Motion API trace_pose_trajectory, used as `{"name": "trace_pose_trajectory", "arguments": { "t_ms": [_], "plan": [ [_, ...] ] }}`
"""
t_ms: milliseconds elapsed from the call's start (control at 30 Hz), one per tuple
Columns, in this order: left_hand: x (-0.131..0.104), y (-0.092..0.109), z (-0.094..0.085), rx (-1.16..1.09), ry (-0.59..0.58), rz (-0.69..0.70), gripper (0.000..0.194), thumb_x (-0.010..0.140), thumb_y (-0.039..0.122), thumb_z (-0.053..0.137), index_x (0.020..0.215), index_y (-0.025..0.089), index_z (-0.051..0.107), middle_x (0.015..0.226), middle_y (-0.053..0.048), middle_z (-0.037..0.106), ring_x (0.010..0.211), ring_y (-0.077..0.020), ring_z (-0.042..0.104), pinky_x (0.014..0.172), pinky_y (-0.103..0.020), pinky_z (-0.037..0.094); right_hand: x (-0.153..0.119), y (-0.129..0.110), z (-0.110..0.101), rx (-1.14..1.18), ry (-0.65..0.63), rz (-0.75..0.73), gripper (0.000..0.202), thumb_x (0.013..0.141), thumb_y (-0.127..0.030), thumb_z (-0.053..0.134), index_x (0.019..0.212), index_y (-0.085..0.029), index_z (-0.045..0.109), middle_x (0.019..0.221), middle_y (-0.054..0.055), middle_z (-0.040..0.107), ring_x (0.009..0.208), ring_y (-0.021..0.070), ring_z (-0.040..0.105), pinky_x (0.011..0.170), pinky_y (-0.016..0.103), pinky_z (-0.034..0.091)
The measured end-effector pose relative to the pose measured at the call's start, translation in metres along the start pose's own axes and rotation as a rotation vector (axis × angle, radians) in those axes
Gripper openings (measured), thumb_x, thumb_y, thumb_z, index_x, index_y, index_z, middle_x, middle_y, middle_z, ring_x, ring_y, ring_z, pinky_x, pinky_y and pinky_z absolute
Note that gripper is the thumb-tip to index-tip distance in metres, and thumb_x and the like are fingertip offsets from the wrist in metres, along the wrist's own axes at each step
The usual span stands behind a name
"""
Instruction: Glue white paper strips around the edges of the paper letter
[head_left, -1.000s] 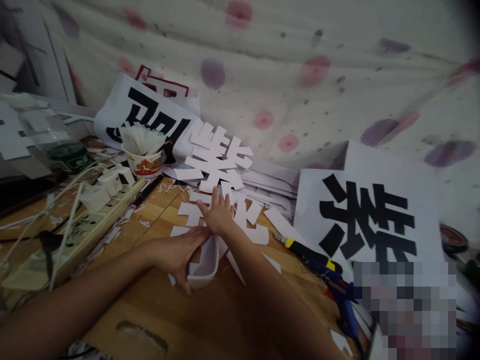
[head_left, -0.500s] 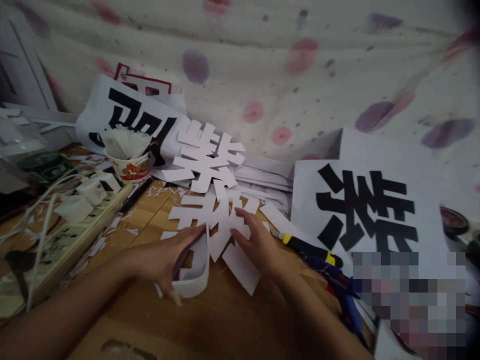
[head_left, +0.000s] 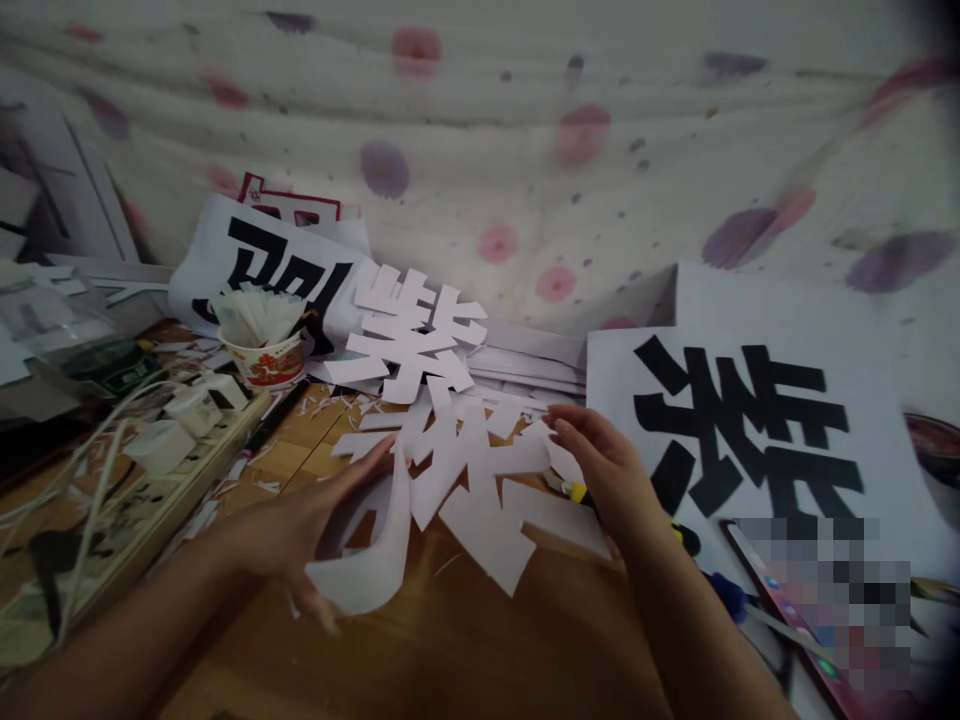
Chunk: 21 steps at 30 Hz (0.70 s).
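Left hand: its thumb and fingers span a curved white strip, holding it on edge; the hand (head_left: 304, 530) is at the strip's left side.
Strip: the curved white strip (head_left: 367, 580) bows out toward the right hand, its bend looking broader than half a second ago.
Right hand: fingers loosely bent, thumb side toward the left hand; the hand (head_left: 604, 470) has moved off to the right, having been beside the strip a second ago. Whether its fingertips grip the paper edge, I cannot tell.
White cut-out: the cut-out character (head_left: 487, 460) lies between the hands on the wooden table (head_left: 450, 665), more of its right part uncovered than before.
Beyond the hands: a second white cut-out (head_left: 409, 345), and a paper cup (head_left: 268, 368) of pale sticks further left.
Left of the left hand: a power strip (head_left: 150, 515) with white plugs (head_left: 161, 447).
Right of the right hand: a sheet printed with a black character (head_left: 750, 430).
Knife: the yellow-and-black knife (head_left: 577, 493) is now partly hidden behind the right hand.
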<state>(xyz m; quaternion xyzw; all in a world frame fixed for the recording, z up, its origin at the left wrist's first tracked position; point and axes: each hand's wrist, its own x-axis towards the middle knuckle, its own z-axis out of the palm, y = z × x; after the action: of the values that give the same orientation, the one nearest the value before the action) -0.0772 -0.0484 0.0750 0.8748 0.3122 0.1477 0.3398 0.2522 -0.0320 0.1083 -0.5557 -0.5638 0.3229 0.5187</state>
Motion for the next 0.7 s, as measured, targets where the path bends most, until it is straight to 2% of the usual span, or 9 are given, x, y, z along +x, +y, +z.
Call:
{"name": "trace_pose_trajectory", "arguments": {
  "t_ms": [67,133,300,367,467,533,600,700],
  "plan": [
    [-0.003,0.007,0.004,0.003,-0.003,-0.015,0.142,0.041,0.058,0.078,0.139,0.026,-0.019,0.150,-0.015,-0.001,0.135,-0.0386,0.009,0.106,-0.052,0.017,0.004,0.006,0.001,0.042,-0.032,0.054,0.030,0.074,-0.044,0.057,0.092,-0.021,0.061,0.090,0.006,0.066,0.088,0.0202,0.061,0.082,0.038,0.046],
    [-0.005,0.014,0.009,0.022,-0.015,-0.043,0.144,0.041,0.053,0.080,0.138,0.026,-0.023,0.150,-0.017,-0.004,0.134,-0.0399,0.011,0.105,-0.053,0.020,0.008,0.010,0.000,0.061,-0.046,0.099,0.031,0.072,-0.043,0.059,0.094,-0.021,0.061,0.091,0.006,0.066,0.090,0.0210,0.060,0.083,0.039,0.047],
    [-0.006,0.023,0.023,0.167,0.037,-0.152,0.133,0.048,0.033,0.077,0.138,0.033,-0.021,0.151,-0.013,0.003,0.132,-0.0427,0.017,0.101,-0.055,0.029,0.010,0.016,-0.005,0.051,0.054,0.146,0.034,0.070,-0.039,0.063,0.100,-0.023,0.060,0.103,0.006,0.063,0.099,0.0233,0.059,0.089,0.043,0.045],
    [-0.004,0.021,0.024,0.211,0.082,-0.128,0.130,0.050,0.030,0.075,0.137,0.035,-0.022,0.151,-0.010,0.002,0.132,-0.0434,0.015,0.101,-0.057,0.029,0.009,0.017,-0.004,0.091,0.013,0.167,0.037,0.071,-0.041,0.063,0.104,-0.025,0.058,0.104,0.007,0.063,0.098,0.0232,0.060,0.087,0.042,0.047],
    [0.003,0.014,0.023,0.228,0.153,-0.072,0.132,0.050,0.030,0.075,0.135,0.035,-0.026,0.151,-0.010,0.001,0.132,-0.0456,0.014,0.100,-0.060,0.029,0.009,0.016,-0.004,0.187,-0.090,0.198,0.041,0.077,-0.046,0.057,0.111,-0.026,0.053,0.104,0.007,0.063,0.093,0.0227,0.062,0.079,0.040,0.052],
    [0.010,0.008,0.022,0.231,0.206,-0.052,0.136,0.048,0.034,0.077,0.133,0.036,-0.029,0.150,-0.010,-0.001,0.131,-0.0478,0.012,0.099,-0.064,0.026,0.012,0.016,-0.005,0.281,-0.051,0.207,0.042,0.080,-0.054,0.047,0.111,-0.026,0.052,0.105,0.007,0.063,0.095,0.0235,0.062,0.074,0.041,0.053],
    [0.017,0.002,0.021,0.217,0.282,-0.037,0.143,0.043,0.041,0.080,0.131,0.036,-0.032,0.150,-0.010,-0.007,0.130,-0.0501,0.009,0.100,-0.066,0.023,0.018,0.018,-0.006,0.403,0.035,0.211,0.043,0.081,-0.059,0.037,0.102,-0.025,0.054,0.104,0.008,0.064,0.095,0.0239,0.062,0.071,0.041,0.053],
    [0.028,0.003,0.020,0.156,0.392,-0.023,0.149,0.038,0.048,0.081,0.128,0.033,-0.037,0.149,-0.013,-0.009,0.130,-0.0506,0.009,0.099,-0.066,0.024,0.021,0.024,0.000,0.405,0.051,0.095,0.043,0.082,-0.057,0.030,0.085,-0.024,0.056,0.087,0.007,0.066,0.079,0.0214,0.065,0.065,0.039,0.053]
  ]
}}
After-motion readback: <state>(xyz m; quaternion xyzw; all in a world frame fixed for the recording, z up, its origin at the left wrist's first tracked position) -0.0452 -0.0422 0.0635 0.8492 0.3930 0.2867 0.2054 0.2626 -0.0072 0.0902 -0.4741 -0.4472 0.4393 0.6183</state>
